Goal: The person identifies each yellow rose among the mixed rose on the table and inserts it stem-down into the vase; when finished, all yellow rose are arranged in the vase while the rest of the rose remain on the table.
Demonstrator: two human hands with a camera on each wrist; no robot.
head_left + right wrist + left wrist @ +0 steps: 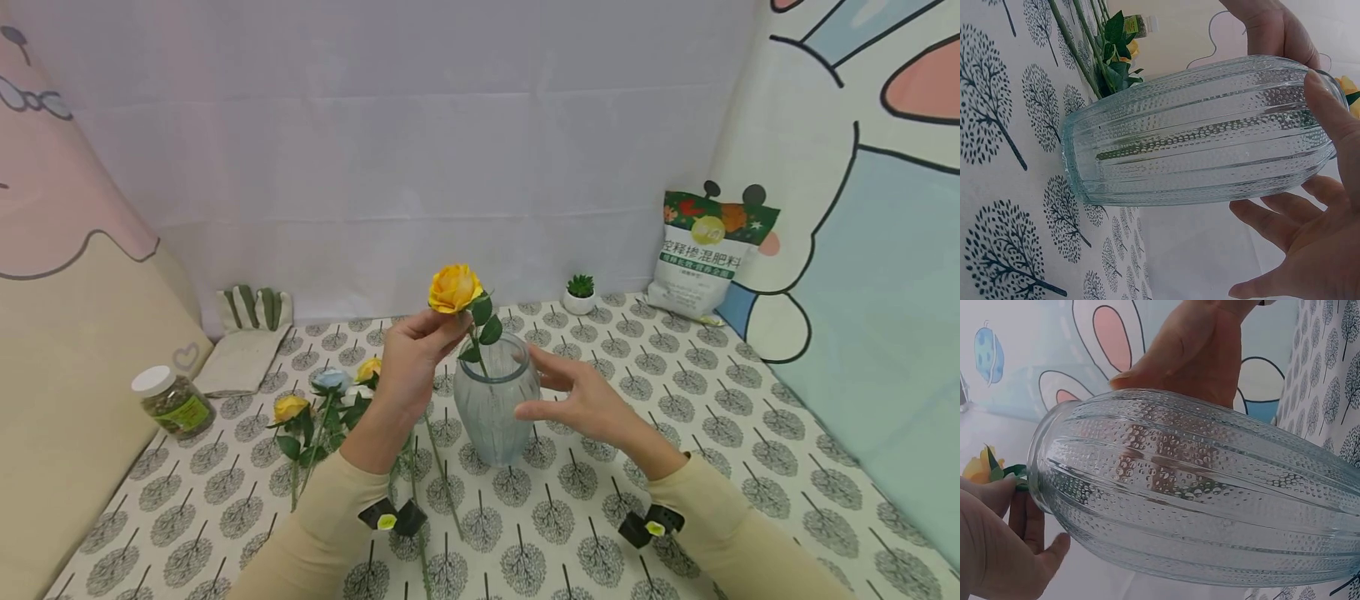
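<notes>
A clear ribbed glass vase [497, 417] stands upright on the patterned cloth. My left hand [420, 354] pinches a yellow rose [455, 288] just below its bloom, at the vase's left rim. The rose's leafy stem reaches down into the mouth of the vase. On the other side, my right hand [581, 400] cups the vase, thumb in front and fingers around the back. The right wrist view shows that thumb lying over the upper glass [1210, 137], with the little finger spread away from it. Through the glass in the left wrist view, the fingers look blurred.
Yellow roses [291, 408] and a blue rose [332, 381] lie to the left, their stems running toward me. A lidded jar [174, 404] and gloves [251, 342] sit farther left. At the back are a small potted succulent [579, 295] and a fertilizer bag [705, 258].
</notes>
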